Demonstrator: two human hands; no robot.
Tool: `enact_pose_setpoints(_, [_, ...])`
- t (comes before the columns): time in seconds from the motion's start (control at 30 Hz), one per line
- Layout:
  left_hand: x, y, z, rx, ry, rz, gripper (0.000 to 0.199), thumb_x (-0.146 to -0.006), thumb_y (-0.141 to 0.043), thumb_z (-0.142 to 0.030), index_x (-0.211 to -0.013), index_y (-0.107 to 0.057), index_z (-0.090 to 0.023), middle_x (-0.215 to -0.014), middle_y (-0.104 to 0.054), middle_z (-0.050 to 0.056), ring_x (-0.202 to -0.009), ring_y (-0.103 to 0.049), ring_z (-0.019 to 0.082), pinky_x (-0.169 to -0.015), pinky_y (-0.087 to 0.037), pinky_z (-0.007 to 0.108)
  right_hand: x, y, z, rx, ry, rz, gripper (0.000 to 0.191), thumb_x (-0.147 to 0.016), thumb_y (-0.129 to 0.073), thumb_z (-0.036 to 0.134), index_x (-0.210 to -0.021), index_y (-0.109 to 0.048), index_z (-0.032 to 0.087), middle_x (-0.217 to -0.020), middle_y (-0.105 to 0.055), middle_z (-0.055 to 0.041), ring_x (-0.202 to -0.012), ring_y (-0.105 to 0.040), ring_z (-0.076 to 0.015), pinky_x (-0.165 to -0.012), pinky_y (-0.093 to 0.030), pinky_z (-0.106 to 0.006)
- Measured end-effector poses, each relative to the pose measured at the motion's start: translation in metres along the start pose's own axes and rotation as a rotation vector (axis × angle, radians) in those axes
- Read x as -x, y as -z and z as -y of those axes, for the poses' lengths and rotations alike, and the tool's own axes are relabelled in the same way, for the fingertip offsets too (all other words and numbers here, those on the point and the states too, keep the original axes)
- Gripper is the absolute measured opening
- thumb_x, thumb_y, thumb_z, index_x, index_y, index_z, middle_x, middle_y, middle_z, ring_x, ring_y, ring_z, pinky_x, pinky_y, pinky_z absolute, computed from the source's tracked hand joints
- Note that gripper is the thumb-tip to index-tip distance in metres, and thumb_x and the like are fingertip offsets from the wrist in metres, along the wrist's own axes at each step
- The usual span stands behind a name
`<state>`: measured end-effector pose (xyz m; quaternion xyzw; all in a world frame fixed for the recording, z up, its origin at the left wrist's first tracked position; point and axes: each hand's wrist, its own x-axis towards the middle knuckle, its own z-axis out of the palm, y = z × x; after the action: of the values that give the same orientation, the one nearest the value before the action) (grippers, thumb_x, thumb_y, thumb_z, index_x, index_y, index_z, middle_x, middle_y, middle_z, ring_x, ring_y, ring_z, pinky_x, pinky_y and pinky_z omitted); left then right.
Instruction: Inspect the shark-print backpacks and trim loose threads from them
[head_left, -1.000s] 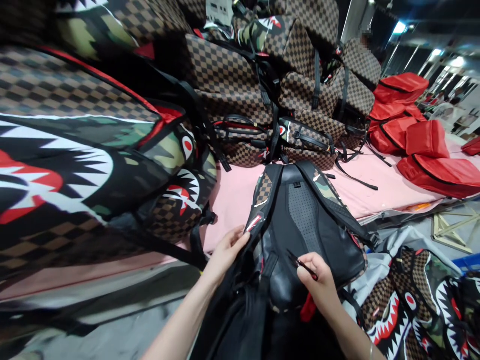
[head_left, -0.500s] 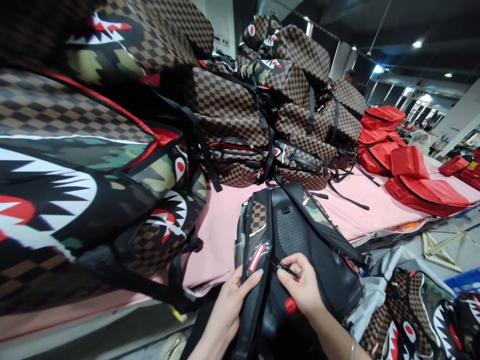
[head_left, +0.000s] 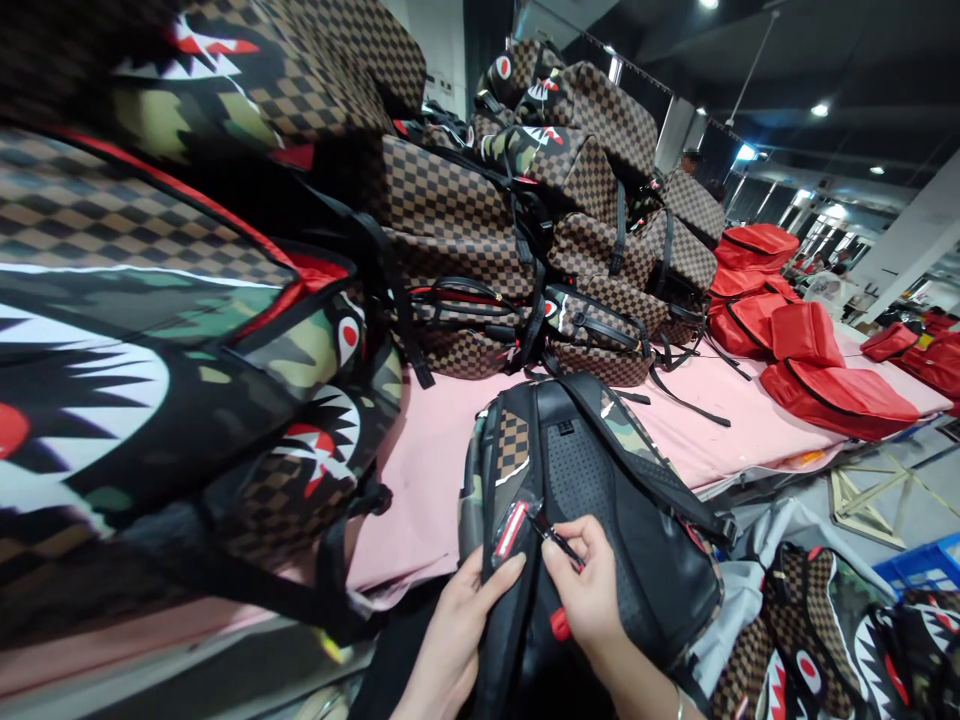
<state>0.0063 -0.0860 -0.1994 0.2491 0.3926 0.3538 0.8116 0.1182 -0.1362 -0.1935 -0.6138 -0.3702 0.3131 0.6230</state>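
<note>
Left hand (head_left: 457, 640) pinches backpack (head_left: 600, 520) strap (head_left: 510, 530); right hand (head_left: 589, 595) grips thin tool (head_left: 555, 540), tip near strap. Backpack rests on pink table (head_left: 427, 470)

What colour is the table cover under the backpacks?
Pink, a plain cloth table cover, seen in the head view.

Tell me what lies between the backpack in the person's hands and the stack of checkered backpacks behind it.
In the head view, only a bare strip of pink table cover separates the held backpack from the checkered backpacks; loose black straps trail nearby.
</note>
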Motion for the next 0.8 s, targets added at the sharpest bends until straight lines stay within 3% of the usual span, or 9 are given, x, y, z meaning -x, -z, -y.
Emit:
enact_pose_setpoints(0.17, [-0.001, 0.001, -0.001, -0.027, 0.000, 0.009, 0.053, -0.052, -0.082, -0.030, -0.099, -0.061, -0.018, -0.084, -0.072, 0.004, -0.082, -0.066, 0.021, -0.073, -0.050, 0.025, -0.006, 0.002, -0.003, 0.077, 0.048, 0.034, 0.010, -0.077, -0.059, 0.024, -0.085, -0.054, 0.018, -0.081, -0.062, -0.0018, -0.080, -0.061, -0.0163, -0.073, -0.048, -0.028])
enact_pose_setpoints(0.33, [0.002, 0.003, -0.007, -0.063, -0.007, 0.009, 0.051, -0.052, -0.081, -0.032, -0.097, -0.063, -0.017, -0.086, -0.072, 0.006, -0.084, -0.066, 0.022, -0.072, -0.050, 0.026, -0.018, 0.011, -0.005, 0.099, 0.073, 0.076, 0.012, -0.076, -0.060, 0.029, -0.078, -0.055, 0.018, -0.075, -0.060, -0.0006, -0.070, -0.058, -0.0144, -0.066, -0.046, -0.026])
enact_pose_setpoints(0.53, [0.008, 0.007, -0.018, -0.127, -0.018, 0.044, 0.049, -0.057, -0.078, -0.031, -0.102, -0.063, -0.017, -0.089, -0.072, 0.007, -0.082, -0.066, 0.024, -0.067, -0.052, 0.028, -0.031, 0.025, 0.006, 0.106, 0.013, 0.263, 0.015, -0.073, -0.064, 0.029, -0.080, -0.056, 0.018, -0.062, -0.055, 0.0037, -0.055, -0.050, -0.0103, -0.053, -0.040, -0.022])
enact_pose_setpoints(0.8, [0.008, 0.013, -0.024, -0.134, -0.045, 0.058, 0.044, -0.058, -0.078, -0.031, -0.098, -0.065, -0.017, -0.091, -0.071, 0.007, -0.082, -0.065, 0.024, -0.070, -0.051, 0.028, -0.039, 0.021, 0.014, 0.122, 0.033, 0.314, 0.012, -0.073, -0.063, 0.026, -0.079, -0.056, 0.018, -0.059, -0.052, 0.0051, -0.053, -0.046, -0.0090, -0.053, -0.036, -0.021])
